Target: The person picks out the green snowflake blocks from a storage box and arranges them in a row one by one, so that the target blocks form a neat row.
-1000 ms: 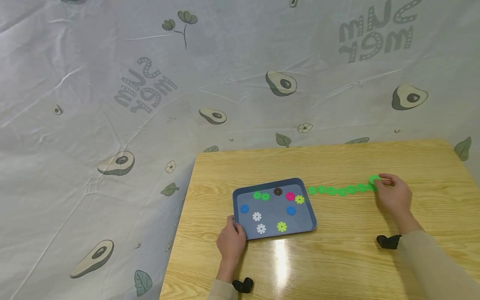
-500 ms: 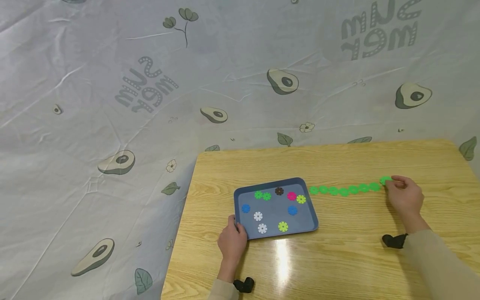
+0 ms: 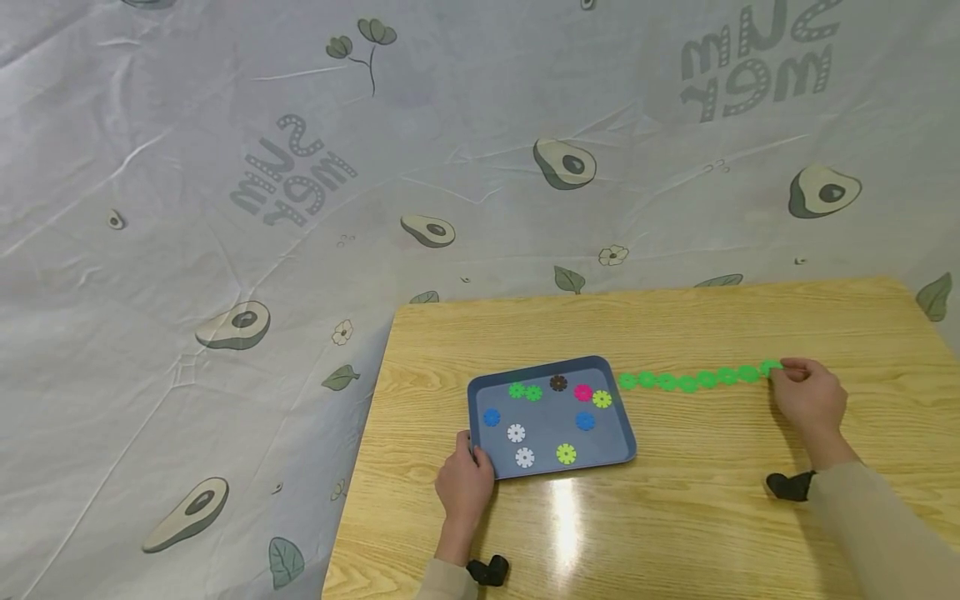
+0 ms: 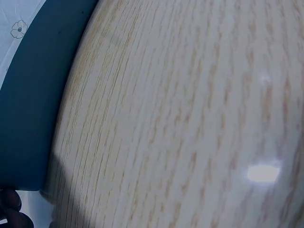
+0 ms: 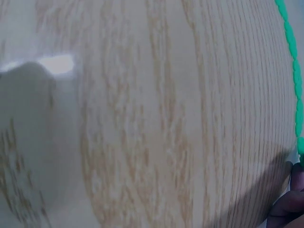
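Note:
My left hand grips the front left corner of a blue-grey tray, thumb over the rim. In the left wrist view the tray's wall runs along the left side, fingertips at its lower end. A row of green notched plastic discs stretches rightward from the tray. At the row's right end, my right hand pinches a green disc that meets its neighbour; whether they interlock is too small to tell. The right wrist view catches the green row edge-on, beside the fingers.
Inside the tray lie loose discs: two green, a brown one, a pink one, two blue, two white and two yellow-green. The wooden table ends at a printed cloth backdrop.
My right hand moved right, away from the row, with a green disc pinched, then lowered it against the row's right end. The left hand stays on the tray.

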`<state>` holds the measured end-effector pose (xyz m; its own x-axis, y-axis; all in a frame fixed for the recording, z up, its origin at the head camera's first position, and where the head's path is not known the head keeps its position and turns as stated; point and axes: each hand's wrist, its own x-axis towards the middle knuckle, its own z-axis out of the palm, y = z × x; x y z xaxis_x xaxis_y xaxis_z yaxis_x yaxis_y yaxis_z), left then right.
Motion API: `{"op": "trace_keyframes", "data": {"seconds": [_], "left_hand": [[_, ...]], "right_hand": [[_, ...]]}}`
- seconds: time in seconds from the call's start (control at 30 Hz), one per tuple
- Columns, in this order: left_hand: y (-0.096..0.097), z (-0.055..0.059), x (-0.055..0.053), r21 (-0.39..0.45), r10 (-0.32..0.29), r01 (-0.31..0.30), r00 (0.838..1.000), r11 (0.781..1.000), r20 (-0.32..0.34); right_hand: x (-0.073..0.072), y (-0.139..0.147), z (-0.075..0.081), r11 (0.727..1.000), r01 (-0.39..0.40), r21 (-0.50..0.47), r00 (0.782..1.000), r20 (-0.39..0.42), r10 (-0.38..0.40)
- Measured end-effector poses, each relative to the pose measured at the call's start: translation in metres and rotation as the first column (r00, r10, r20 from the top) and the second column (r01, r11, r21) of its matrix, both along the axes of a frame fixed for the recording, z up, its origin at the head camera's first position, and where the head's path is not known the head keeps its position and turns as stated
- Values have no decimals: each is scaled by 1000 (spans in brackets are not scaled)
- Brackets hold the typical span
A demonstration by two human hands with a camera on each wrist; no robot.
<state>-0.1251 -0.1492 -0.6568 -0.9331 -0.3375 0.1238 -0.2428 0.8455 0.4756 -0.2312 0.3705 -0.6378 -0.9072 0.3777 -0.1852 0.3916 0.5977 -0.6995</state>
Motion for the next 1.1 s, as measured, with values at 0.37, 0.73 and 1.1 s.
{"op": "trace_keyframes", "data": {"seconds": [0.37, 0.73, 1.1], "left_hand": [[0, 0, 0, 11, 6, -6, 1000, 1000, 4], [0, -1, 0, -1, 1, -1, 1000, 1000, -8], [0, 1, -1, 3, 10, -10, 1000, 1000, 13]], "right_hand": [[0, 3, 0, 998, -31, 51, 999, 21, 30], [2, 5, -1, 997, -49, 65, 998, 32, 47], [6, 3, 1, 998, -34, 45, 999, 18, 33]]}}
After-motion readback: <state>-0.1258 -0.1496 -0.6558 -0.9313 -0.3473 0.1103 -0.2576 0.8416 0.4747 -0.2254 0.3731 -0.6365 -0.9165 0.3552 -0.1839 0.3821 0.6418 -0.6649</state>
